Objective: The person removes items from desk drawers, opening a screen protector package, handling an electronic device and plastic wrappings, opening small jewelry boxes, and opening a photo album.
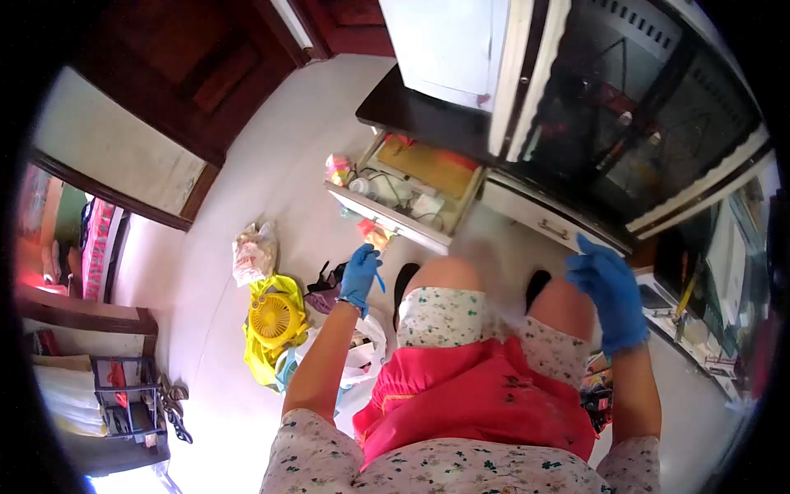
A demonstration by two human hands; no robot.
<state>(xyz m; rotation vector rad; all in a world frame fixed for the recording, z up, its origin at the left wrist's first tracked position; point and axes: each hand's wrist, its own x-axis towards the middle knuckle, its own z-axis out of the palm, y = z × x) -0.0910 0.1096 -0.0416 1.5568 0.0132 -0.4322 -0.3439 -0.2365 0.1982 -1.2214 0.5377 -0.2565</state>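
Both my hands wear blue gloves. My left hand (360, 278) is held above the floor, near the front of an open drawer (387, 218). Its fingers are drawn together, and a thin blue strip shows at their side; whether that is held or part of the glove I cannot make out. Inside the drawer lie cables, a white round container (360, 186) and a yellow-brown flat piece (428, 167). My right hand (611, 296) hovers beside my right knee with its fingers apart and nothing visible in it. A colourful packet (374, 234) lies below the drawer front.
A yellow fan (276, 319) rests on a yellow bag, beside a white plastic bag (255, 253) and an open white bag (368, 354). A closed drawer (543, 221) and a glass-fronted cabinet (642, 107) stand ahead right. A rack (130, 399) stands left.
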